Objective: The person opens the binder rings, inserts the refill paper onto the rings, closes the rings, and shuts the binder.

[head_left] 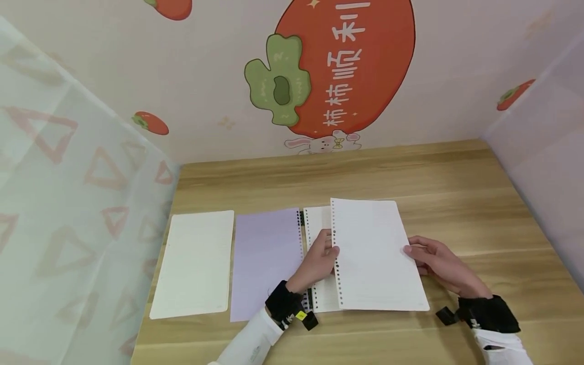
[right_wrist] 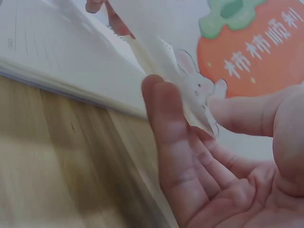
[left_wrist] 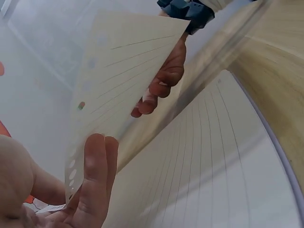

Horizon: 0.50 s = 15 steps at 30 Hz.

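A white loose-leaf sheet with punched holes (head_left: pixel 376 258), perhaps several sheets together, is held up over an open notebook with a pale purple cover (head_left: pixel 264 258). My left hand (head_left: pixel 316 259) pinches its punched left edge, thumb on top and fingers beneath. At the opposite edge my right hand (head_left: pixel 442 266) pinches it between thumb and fingers. Ruled lines show on the sheet's underside (left_wrist: pixel 123 66) in the left wrist view. Below it lie the notebook's lined pages (left_wrist: pixel 199 161), apart from the raised sheet. Part of the binding is hidden by my left hand.
Another white sheet or stack (head_left: pixel 191 263) lies left of the purple cover. The wooden table (head_left: pixel 328 175) meets a printed back wall (head_left: pixel 219 81). A pale curtain-like side (head_left: pixel 77 203) stands at left, and a plain wall (head_left: pixel 543 126) at right.
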Each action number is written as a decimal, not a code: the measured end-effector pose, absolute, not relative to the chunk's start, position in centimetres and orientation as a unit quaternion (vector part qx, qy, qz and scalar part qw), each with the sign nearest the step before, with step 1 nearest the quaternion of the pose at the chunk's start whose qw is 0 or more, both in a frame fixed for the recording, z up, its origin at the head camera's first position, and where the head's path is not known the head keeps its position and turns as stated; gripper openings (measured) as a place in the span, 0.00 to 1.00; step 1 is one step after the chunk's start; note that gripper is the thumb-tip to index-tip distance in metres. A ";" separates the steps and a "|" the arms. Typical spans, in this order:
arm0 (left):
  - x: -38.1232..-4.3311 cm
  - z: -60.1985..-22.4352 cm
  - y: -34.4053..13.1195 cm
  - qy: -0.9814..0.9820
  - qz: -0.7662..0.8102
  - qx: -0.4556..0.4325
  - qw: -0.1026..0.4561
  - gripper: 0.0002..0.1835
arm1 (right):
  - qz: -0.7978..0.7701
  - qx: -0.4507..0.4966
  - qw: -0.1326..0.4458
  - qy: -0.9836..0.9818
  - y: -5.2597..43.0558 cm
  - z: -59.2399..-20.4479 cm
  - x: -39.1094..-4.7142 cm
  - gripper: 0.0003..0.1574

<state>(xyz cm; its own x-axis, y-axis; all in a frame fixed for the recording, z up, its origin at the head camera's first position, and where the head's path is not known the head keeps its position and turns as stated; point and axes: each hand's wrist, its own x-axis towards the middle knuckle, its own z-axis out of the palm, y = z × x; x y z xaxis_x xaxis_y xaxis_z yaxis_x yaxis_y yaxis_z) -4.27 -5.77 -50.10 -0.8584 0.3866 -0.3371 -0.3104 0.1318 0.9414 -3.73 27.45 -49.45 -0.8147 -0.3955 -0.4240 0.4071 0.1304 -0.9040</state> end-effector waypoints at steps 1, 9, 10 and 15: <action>-4.2 -50.0 -6.1 0.707 0.656 0.025 0.264 0.24 | -0.658 0.009 0.297 0.692 27.0 -49.4 -3.8 0.29; -3.7 -49.7 -8.4 0.724 0.646 0.019 0.242 0.26 | -0.620 0.060 0.242 0.744 23.4 -49.6 -4.7 0.34; -3.6 -49.7 -8.7 0.727 0.644 0.020 0.238 0.26 | -0.615 0.060 0.238 0.749 23.0 -49.7 -4.7 0.34; -3.5 -49.8 -10.2 0.750 0.625 0.026 0.213 0.28 | -0.614 0.064 0.237 0.750 21.8 -50.0 -4.9 0.35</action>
<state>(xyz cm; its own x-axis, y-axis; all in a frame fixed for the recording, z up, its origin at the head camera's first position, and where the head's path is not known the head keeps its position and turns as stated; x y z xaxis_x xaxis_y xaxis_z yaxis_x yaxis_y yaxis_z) -3.52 -10.18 -49.80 -0.9076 0.3053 -0.2881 -0.2282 0.2172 0.9491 -4.93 21.82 -49.96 -0.8797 -0.1942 -0.4341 0.3873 0.2374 -0.8909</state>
